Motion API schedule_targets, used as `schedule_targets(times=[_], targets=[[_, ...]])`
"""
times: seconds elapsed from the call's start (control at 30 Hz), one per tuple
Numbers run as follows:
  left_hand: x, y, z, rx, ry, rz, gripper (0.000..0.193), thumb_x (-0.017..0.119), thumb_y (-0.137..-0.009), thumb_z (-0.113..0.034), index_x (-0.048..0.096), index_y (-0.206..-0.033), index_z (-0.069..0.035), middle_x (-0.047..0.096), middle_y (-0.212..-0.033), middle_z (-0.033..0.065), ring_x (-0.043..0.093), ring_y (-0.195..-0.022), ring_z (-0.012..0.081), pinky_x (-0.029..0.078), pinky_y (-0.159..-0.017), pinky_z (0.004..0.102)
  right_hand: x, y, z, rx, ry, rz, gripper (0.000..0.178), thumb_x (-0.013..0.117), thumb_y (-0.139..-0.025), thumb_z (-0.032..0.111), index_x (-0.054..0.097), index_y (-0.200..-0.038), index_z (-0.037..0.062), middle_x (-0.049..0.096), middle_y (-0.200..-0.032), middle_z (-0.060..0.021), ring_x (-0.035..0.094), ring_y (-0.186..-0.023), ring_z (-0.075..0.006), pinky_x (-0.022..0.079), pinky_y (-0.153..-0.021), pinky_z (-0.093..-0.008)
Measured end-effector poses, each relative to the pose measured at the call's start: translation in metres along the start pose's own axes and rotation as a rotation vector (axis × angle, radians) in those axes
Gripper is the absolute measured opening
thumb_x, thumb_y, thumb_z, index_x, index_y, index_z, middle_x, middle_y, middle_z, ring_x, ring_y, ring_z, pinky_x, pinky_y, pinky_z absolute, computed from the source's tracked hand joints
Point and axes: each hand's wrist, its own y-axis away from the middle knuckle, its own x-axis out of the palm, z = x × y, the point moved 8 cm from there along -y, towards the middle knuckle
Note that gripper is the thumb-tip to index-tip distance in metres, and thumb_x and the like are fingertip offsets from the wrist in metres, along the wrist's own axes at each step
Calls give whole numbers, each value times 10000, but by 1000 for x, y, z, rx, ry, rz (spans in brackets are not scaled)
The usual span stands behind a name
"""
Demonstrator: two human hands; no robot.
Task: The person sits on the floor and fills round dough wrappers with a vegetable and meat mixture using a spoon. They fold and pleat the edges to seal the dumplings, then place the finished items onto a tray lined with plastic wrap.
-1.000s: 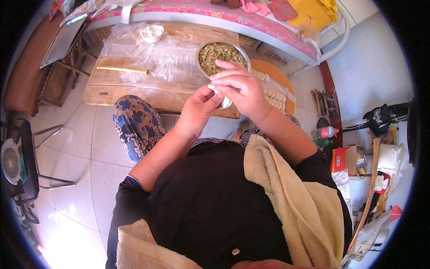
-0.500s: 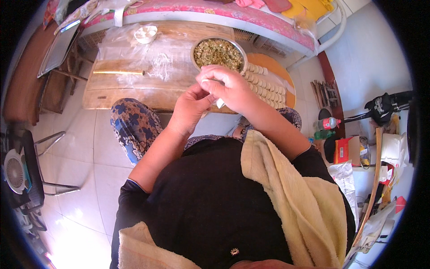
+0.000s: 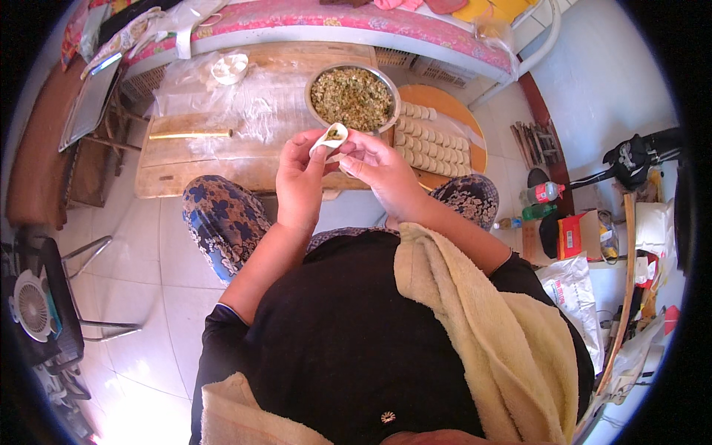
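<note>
A half-folded dumpling [image 3: 331,139], its white wrapper partly open with green-brown filling showing, is held up over the near edge of the wooden table [image 3: 178,165]. My left hand [image 3: 300,182] pinches it between thumb and fingers. From the other side my right hand [image 3: 378,172] has its thumb and fingers curled at the wrapper's edge. Just beyond the hands stands a metal bowl [image 3: 308,98] of chopped filling [image 3: 351,96]. Rows of finished dumplings [image 3: 430,148] lie on a board to the right of the bowl.
A thin rolling pin [image 3: 190,134] lies on the table's left half. Behind it are a small white bowl [image 3: 230,68] and clear plastic sheeting [image 3: 259,107]. A round orange board [image 3: 478,126] shows beneath the dumplings. My knees flank the table's near edge.
Both hands have turned and drawn slightly apart, bringing the dumpling's open end and filling into view. My right hand no longer covers it. The whole view has shifted slightly.
</note>
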Motion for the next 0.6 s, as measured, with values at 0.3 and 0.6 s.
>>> schedule_targets(times=[0.3,0.6], targets=[[8,0,-1,26,5,146,212,512,-949,-44,582,-1140,18,612,-1132,85,609,-976,153,529,-830,302,-6,-6,4,-189,150,-27,356,648,-867,90,579,-1205,2,589,-1006,-39,578,-938,-118,464,-843,-267],[12,6,7,-155,-122,237,474,541,-894,26,382,-1337,-35,524,-1230,120,587,-998,164,506,-887,311,-7,3,42,-806,1025,-143,219,731,-717,100,698,-931,69,580,-839,-88,572,-789,-260,450,-713,-366]])
